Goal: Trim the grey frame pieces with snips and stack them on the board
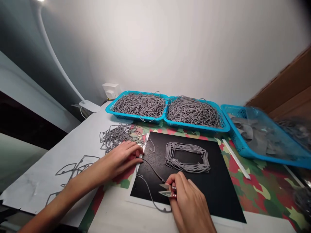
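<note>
A thin grey rubber gasket [150, 191] stretches in a loose loop over the near left part of a black board [218, 194]. My left hand [127, 157] pinches the gasket at its far left end. In my right hand [189, 200] is a small pair of snips [166, 193], blades parted and pointing left, close to the gasket. The gasket's right end runs to my right fingers; whether they grip it too is hidden. Beyond my right hand, a rectangular stack of grey gaskets [187, 167] lies on the board. A tangled heap of gaskets [116, 136] sits behind my left hand.
Two blue baskets [136, 117] [196, 127] full of grey gaskets stand along the wall. Another blue basket [264, 157] at right holds flat grey pieces under clear plastic. A white strip [236, 160] lies beside the board. Loose gaskets [70, 171] are at left, near a lamp [89, 106].
</note>
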Motion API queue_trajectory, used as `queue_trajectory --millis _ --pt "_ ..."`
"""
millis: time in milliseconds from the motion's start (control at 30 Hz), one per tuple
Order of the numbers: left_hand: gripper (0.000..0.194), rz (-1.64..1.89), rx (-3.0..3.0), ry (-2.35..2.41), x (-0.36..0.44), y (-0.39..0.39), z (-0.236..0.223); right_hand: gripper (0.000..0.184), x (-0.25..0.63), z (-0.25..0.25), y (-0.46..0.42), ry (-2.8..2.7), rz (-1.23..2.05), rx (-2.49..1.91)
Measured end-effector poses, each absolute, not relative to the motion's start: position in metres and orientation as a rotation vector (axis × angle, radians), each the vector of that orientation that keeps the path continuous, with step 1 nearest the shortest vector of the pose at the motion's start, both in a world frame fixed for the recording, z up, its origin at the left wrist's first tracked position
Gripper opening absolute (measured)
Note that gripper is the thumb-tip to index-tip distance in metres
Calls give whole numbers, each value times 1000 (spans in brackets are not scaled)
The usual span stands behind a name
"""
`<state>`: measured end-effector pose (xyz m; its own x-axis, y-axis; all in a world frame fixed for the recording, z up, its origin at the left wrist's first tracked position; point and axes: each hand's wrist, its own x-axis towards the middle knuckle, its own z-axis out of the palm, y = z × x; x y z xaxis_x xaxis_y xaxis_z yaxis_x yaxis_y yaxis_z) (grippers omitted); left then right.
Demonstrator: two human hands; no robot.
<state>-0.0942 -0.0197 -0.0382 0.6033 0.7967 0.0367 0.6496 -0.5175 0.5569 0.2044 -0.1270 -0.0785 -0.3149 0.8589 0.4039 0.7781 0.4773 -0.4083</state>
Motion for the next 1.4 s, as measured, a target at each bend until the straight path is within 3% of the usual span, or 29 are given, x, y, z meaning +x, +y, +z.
queue_trajectory --millis 233,467,667,833,1400 --pt "24 398 2402 974 -74 -35 -45 29 240 -54 -133 -2117 58 -1404" --pt "20 375 2515 763 -29 -25 -29 3 292 -68 -148 -1960 334 -1541" --pt "33 297 2255 811 -34 -5 -27 14 303 -81 -153 -1786 390 -1630" --pt "27 282 2180 800 -40 -7 -35 19 299 -75 -150 -1757 411 -1647" --pt "25 290 2215 808 -39 -12 -40 14 297 -70 -144 -1947 355 -1575"
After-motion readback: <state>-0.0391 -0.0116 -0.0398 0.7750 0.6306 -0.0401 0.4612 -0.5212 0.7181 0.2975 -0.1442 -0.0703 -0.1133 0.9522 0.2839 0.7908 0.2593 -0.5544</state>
